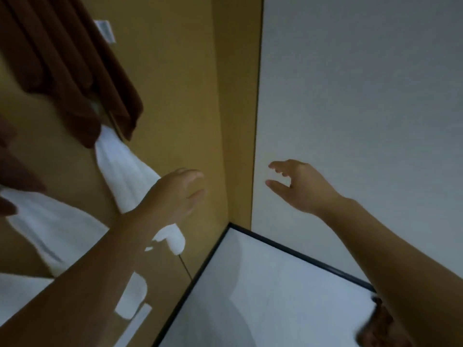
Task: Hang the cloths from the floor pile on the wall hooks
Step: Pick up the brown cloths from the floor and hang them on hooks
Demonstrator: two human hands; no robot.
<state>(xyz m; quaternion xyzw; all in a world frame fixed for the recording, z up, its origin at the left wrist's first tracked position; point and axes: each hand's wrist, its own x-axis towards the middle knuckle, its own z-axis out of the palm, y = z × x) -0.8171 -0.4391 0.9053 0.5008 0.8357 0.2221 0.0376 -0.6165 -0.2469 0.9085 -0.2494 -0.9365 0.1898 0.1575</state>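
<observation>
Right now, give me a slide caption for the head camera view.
Both empty hands, left hand and right hand, reach out near brown cloth and white cloth hanging on the tan wall.

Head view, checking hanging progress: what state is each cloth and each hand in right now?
Brown cloth: hanging against the tan wall, in folds.
White cloth: hanging below the brown cloth, draped downward.
Left hand: empty, fingers relaxed, in front of the tan wall near the white cloth.
Right hand: empty, fingers loosely spread, in front of the white wall.

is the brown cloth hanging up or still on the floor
Hanging: the brown cloth drapes in folds against the tan wall; its hook is hidden.
</observation>
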